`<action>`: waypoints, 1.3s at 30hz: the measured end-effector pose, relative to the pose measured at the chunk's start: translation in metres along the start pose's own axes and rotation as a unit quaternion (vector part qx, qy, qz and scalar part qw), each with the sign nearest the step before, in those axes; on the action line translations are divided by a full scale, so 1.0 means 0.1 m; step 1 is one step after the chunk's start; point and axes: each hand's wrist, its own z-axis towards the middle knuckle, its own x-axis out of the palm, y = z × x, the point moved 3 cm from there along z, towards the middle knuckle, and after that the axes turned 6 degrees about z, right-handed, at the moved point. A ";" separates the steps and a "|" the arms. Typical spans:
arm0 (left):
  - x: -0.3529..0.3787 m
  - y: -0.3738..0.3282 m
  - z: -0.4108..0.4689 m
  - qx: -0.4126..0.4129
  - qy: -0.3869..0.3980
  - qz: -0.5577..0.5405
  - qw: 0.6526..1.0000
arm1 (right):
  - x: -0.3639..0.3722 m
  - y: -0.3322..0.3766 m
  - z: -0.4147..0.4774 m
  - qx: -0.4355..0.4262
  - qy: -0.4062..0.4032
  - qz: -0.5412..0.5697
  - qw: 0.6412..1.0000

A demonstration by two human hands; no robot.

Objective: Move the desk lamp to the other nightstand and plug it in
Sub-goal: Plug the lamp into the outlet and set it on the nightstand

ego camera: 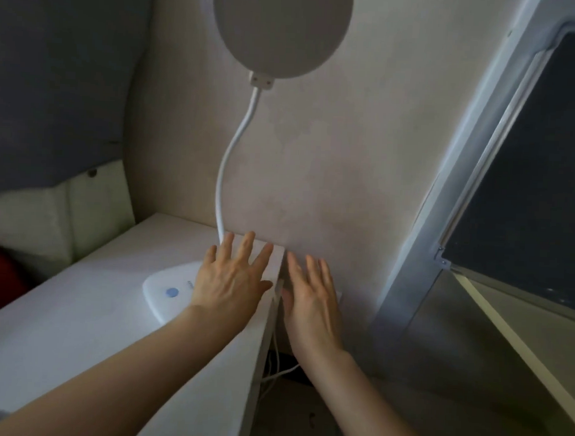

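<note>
Lamp: desk lamp [172, 293] stands at the nightstand [60, 333] right edge.
Hands: left hand [232, 281] and right hand [312, 301] spread flat, holding nothing.
Risk: cord [275, 359] dangling beside that edge could snag, tipping the lamp.

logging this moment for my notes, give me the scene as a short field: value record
surface: white nightstand, against the wall
lamp: desk lamp base on the nightstand, bent neck, round head up top
left hand: open, fingers spread, over the back of the lamp base
right hand: open, past the nightstand's right edge
cable: white cable hangs in the gap beside the nightstand
plugged in: cannot tell
</note>
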 end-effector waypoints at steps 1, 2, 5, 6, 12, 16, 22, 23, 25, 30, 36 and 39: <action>0.00 0.09 -0.05 -0.007 0.002 0.007 1.000 | 0.02 0.08 0.01 -0.007 0.003 0.008 1.000; -0.01 0.21 -0.11 -0.015 0.009 0.014 1.000 | 0.07 0.19 0.01 -0.013 0.009 0.014 1.000; 0.01 0.48 -0.24 -0.024 0.014 0.027 0.999 | 0.18 0.42 0.00 -0.030 0.012 0.007 0.999; 0.01 0.54 -0.28 -0.026 0.012 0.033 0.999 | 0.21 0.47 0.00 -0.032 0.014 0.008 0.999; 0.05 0.90 -0.47 -0.047 0.027 0.041 0.998 | 0.40 0.80 -0.07 -0.044 0.034 0.021 0.998; 0.16 1.13 -0.55 -0.063 0.061 0.052 0.995 | 0.52 0.99 -0.16 -0.046 0.066 0.031 0.996; 0.36 1.41 -0.54 -0.074 0.115 0.048 0.989 | 0.69 1.19 -0.25 -0.026 0.127 0.026 0.991; 0.39 1.42 -0.52 -0.072 0.123 0.042 0.989 | 0.70 1.20 -0.25 -0.025 0.132 0.023 0.991; 0.44 1.41 -0.48 -0.066 0.141 0.024 0.987 | 0.71 1.21 -0.26 -0.025 0.136 0.019 0.990; 0.43 1.36 -0.43 -0.065 0.139 -0.061 0.986 | 0.69 1.20 -0.24 -0.037 0.132 0.022 0.990; 0.33 1.29 -0.41 -0.013 0.147 -0.008 0.989 | 0.64 1.09 -0.19 -0.041 0.142 0.046 0.988; 0.31 1.22 -0.44 -0.006 0.147 0.027 0.989 | 0.58 1.01 -0.16 -0.051 0.150 0.061 0.985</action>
